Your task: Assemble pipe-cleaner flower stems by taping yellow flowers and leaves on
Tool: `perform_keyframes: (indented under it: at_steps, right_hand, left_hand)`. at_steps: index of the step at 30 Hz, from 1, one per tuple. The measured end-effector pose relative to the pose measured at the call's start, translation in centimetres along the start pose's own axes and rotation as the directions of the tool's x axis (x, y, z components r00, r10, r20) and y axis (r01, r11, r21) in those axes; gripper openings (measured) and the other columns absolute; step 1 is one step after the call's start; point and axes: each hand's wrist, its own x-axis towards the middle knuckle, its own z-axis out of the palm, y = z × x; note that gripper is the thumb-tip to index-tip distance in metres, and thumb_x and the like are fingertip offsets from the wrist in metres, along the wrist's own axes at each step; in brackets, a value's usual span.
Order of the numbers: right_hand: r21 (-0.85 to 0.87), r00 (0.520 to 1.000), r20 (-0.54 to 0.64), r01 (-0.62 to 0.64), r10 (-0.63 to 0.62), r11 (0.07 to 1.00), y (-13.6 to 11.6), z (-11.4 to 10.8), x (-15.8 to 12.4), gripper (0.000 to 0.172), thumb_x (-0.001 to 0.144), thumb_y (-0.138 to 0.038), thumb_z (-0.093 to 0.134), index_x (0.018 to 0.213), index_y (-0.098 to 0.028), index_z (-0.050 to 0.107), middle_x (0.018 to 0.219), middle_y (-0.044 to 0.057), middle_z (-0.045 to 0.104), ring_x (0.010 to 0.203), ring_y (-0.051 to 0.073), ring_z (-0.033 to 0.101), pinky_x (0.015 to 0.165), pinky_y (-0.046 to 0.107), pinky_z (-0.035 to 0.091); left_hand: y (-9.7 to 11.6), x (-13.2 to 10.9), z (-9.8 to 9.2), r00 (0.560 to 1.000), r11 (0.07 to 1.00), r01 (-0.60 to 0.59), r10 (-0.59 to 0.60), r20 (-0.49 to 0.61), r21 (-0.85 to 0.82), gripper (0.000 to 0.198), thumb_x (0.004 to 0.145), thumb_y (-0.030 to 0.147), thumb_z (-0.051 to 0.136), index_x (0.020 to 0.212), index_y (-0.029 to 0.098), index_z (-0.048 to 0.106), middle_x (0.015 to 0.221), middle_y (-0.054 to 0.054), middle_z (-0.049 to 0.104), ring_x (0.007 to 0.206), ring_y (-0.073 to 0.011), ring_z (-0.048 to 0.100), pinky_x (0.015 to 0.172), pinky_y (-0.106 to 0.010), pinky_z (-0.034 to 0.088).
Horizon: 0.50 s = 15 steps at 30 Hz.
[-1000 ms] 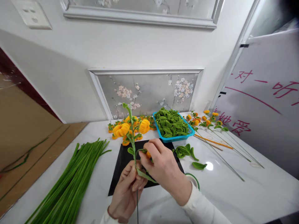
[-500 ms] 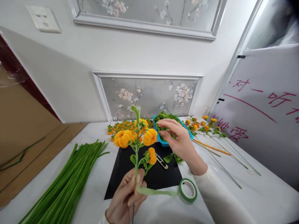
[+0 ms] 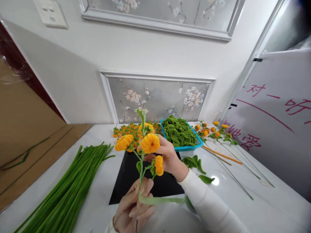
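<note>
My left hand [image 3: 136,204] is closed around the lower stem of a chenille spray [image 3: 142,168], which stands upright with several green leaves and ridged, pumpkin-shaped orange flowers. A pale green strip of floral tape [image 3: 162,200] runs from my left fingers to the right, towards a tape roll [image 3: 190,204] mostly hidden under my right sleeve. Behind the spray, my right hand [image 3: 170,158] has its fingers curled about an orange flower [image 3: 150,143]; the fingertips are partly hidden by the flowers. A black mat [image 3: 123,181] lies beneath both hands.
Green chenille stems [image 3: 70,184] lie bundled at left. A blue basket [image 3: 188,148] of green leaves stands behind my right hand, with loose leaves [image 3: 194,161] before it. Small orange flowers [image 3: 131,132] are heaped at the back; finished sprays [image 3: 216,132] lie at right.
My right hand has moved left and down from in front of the basket to the spray's flowers. One flower has shifted left. The tape roll is now mostly covered by my sleeve.
</note>
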Motion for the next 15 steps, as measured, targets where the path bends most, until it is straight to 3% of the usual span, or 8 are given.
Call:
perform_keyframes:
  at_steps: [6, 12, 15]
  right_hand:
    - [-0.065, 0.997, -0.051, -0.063, 0.059, 0.996, -0.3, 2.1, -0.9, 0.020, 0.088, -0.026, 0.051, 0.090, -0.022, 0.070, 0.094, 0.007, 0.067, 0.084, 0.017, 0.066, 0.075, 0.028, 0.055]
    - [0.067, 0.984, -0.085, -0.154, 0.160, 0.986, -0.9, 2.7, -1.0, 0.018, 0.086, -0.027, 0.052, 0.085, -0.020, 0.068, 0.086, 0.007, 0.069, 0.083, 0.020, 0.066, 0.073, 0.030, 0.055]
    - [0.092, 0.967, -0.040, -0.249, 0.253, 0.964, -0.9, 2.9, -0.9, 0.017, 0.085, -0.029, 0.053, 0.089, -0.020, 0.067, 0.087, 0.008, 0.068, 0.082, 0.020, 0.065, 0.070, 0.031, 0.055]
  left_hand:
    - [0.1, 0.2, 0.2, 1.000, 0.999, -0.009, 0.008, -0.013, -0.034, 0.014, 0.087, 0.016, 0.056, 0.074, 0.011, 0.058, 0.063, 0.008, 0.035, 0.036, 0.0037, 0.016, 0.042, -0.010, 0.035]
    - [0.1, 0.4, 0.5, 0.999, 1.000, -0.011, 0.011, -0.033, -0.003, 0.015, 0.086, 0.016, 0.059, 0.072, 0.011, 0.058, 0.062, 0.008, 0.038, 0.036, 0.0036, 0.015, 0.041, -0.010, 0.032]
    - [0.1, 0.5, 0.5, 0.999, 0.999, -0.013, 0.015, -0.039, 0.042, 0.015, 0.085, 0.019, 0.060, 0.072, 0.012, 0.060, 0.062, 0.008, 0.038, 0.036, 0.0039, 0.013, 0.039, -0.009, 0.029]
